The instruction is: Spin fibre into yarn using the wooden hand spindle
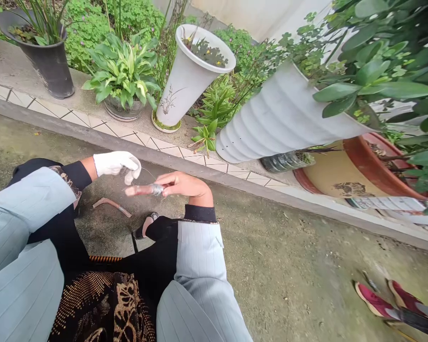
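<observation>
My left hand, in a white glove, is closed with its fingers curled around the loose end of a thin wire. That wire runs over to a silvery coil wound on a reddish-brown stick. My bare right hand grips the stick at its wire-wound end, so part of the coil is hidden by the fingers. The stick's other end points left, below the gloved hand. On the ground between my feet lies a bent reddish-brown piece with a greyish band near one end.
A low tiled ledge crosses ahead, bearing a black pot, a white flared pot, a ribbed grey-white pot and a large tan pot. Another person's red shoes stand at lower right on the concrete ground.
</observation>
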Motion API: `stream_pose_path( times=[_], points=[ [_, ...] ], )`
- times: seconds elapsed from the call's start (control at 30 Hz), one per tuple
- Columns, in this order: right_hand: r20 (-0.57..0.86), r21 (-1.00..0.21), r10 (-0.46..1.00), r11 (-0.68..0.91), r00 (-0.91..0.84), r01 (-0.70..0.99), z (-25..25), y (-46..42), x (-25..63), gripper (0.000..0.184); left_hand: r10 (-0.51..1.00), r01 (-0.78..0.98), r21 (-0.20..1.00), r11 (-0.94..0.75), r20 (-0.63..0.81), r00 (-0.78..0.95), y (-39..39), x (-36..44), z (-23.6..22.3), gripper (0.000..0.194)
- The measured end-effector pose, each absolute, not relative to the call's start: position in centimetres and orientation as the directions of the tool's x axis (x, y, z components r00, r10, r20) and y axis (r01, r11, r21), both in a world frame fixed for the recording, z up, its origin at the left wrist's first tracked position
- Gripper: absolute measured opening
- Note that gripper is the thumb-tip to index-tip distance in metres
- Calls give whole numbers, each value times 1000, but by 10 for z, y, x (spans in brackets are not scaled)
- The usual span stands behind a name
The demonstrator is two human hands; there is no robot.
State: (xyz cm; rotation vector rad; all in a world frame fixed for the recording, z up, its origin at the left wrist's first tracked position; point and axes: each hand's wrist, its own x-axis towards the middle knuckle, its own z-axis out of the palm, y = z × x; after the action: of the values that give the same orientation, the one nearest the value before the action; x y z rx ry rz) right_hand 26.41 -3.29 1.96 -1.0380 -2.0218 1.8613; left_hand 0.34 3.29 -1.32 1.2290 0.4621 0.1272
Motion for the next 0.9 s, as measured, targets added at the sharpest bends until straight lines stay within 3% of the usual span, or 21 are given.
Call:
stream_pose_path(
  times=[0.1,0.17,0.3,0.4,0.6,0.9],
  points=[
    [-11,-1000,866,-10,-500,5,18,-33,240,43,370,68,878,474,-269,889,25,9,-21,21],
    [-26,-995,887,-70,-462,-77,13,-31,223,51,388,5,838,546,-258,885,19,13,-27,20],
    [-23,-978,956,-83,-293,-192,5,-26,209,48,441,-96,803,588,-219,871,18,19,-30,30],
    [32,-966,991,-3,-131,-259,5,-23,217,42,507,-128,839,529,-192,840,27,15,-23,42],
    [3,-981,1000,5,11,-196,12,-19,233,37,605,-78,929,362,-170,778,47,-1,-1,68],
    [14,-961,999,27,46,-275,14,-12,230,33,763,-57,996,64,-12,646,45,-6,16,27]
  ],
)
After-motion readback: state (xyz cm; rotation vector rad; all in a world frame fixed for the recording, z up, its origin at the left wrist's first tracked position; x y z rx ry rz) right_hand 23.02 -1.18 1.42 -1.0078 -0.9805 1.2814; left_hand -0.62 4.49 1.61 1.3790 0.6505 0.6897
